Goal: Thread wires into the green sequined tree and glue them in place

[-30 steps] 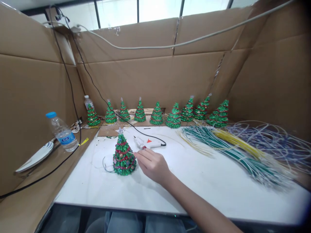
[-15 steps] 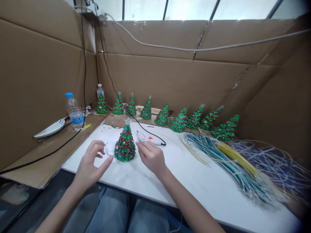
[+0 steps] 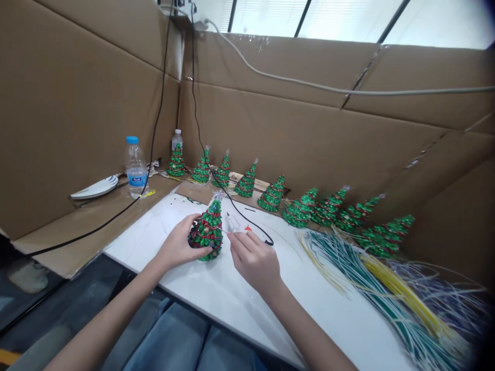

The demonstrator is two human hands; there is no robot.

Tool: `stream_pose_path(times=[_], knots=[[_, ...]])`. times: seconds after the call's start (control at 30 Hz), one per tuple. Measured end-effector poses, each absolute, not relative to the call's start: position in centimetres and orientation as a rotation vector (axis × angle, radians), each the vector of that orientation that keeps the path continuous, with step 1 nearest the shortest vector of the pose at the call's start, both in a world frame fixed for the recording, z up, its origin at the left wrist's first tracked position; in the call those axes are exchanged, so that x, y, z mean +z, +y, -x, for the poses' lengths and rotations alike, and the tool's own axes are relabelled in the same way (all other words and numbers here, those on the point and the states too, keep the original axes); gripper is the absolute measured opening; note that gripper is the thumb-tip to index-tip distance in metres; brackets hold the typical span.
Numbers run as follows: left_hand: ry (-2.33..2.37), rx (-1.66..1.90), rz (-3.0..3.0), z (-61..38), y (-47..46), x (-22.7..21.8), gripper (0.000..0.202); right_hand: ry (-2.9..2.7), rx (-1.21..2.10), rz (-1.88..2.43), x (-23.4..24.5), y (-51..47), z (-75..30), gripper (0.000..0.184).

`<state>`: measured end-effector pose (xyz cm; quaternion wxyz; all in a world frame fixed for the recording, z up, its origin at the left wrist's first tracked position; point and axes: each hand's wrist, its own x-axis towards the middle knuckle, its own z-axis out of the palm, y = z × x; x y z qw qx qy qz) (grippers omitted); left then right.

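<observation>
Head view: my left hand grips the tinsel tree; right hand, loose, nears the glue gun, whose hot tip could burn me.

1. The small tree is green with red bead strands and a silvery star.
2. The glue gun is white with an orange-red trigger and a black cord.
3. The board is white.
4. The bottle is clear with a blue cap and label.
5. The wires are green, yellow and pale purple.
6. The walls are plain brown cardboard.
</observation>
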<state>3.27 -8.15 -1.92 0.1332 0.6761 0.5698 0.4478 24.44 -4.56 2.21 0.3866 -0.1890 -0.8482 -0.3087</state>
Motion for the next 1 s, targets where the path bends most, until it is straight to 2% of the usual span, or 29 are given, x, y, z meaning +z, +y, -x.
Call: stream_pose_path(times=[0.53,1.0], knots=[[1.657,1.158,-1.972,-2.9,-8.5,-3.8,0.073,-2.142,-0.725,0.371,1.0,-3.0,-24.6,0.02],[1.63,1.195,-1.999,-2.8,-8.5,-3.9,0.073,-2.169,-0.687,0.363,1.6,-3.2,-24.4,0.012]])
